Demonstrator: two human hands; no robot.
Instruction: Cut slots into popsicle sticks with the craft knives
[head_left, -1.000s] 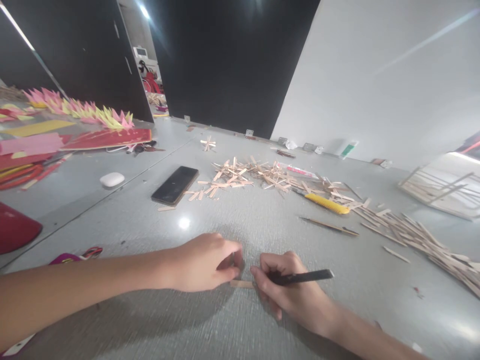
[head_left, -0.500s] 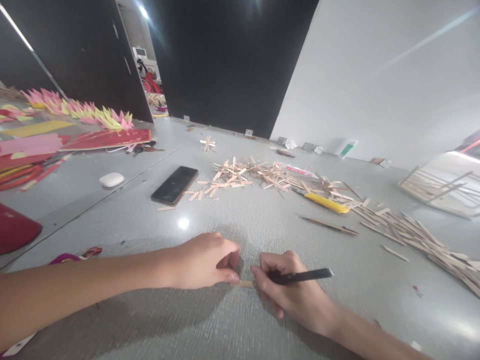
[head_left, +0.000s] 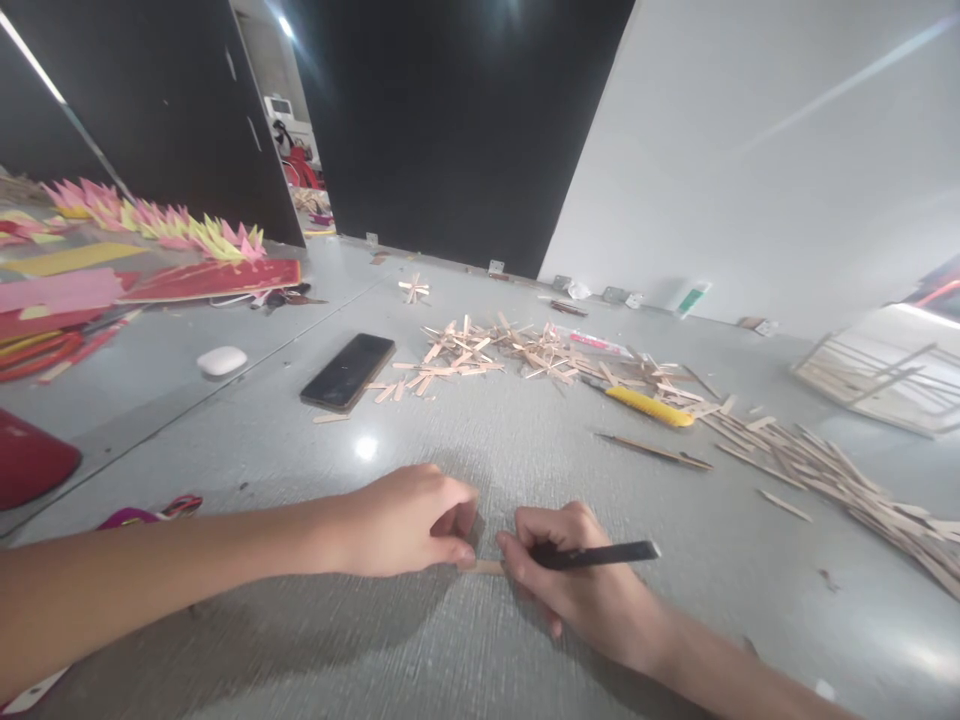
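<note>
My left hand (head_left: pixel 420 525) pinches one end of a short flat wooden stick (head_left: pixel 488 567) against the grey surface. My right hand (head_left: pixel 574 575) is closed around a slim black pen-shaped tool (head_left: pixel 611 554). Its rear end sticks out to the right over the hand, while the tip is hidden by the fingers. The right fingertips are by the stick's other end, covering it. Ahead of both hands lies a pile of short cut wooden pieces (head_left: pixel 465 347).
A phone (head_left: pixel 349 372) and a white case (head_left: pixel 222 361) lie ahead on the left. To the right are a yellow cutter knife (head_left: pixel 649 406), a thin pointed stick (head_left: pixel 656 452) and long wooden strips (head_left: pixel 847 485). Pink and yellow paper spikes (head_left: pixel 165 222) stand far left.
The hands, the stick and the black tool hold nearly the same pose. The whole view has shifted very slightly.
</note>
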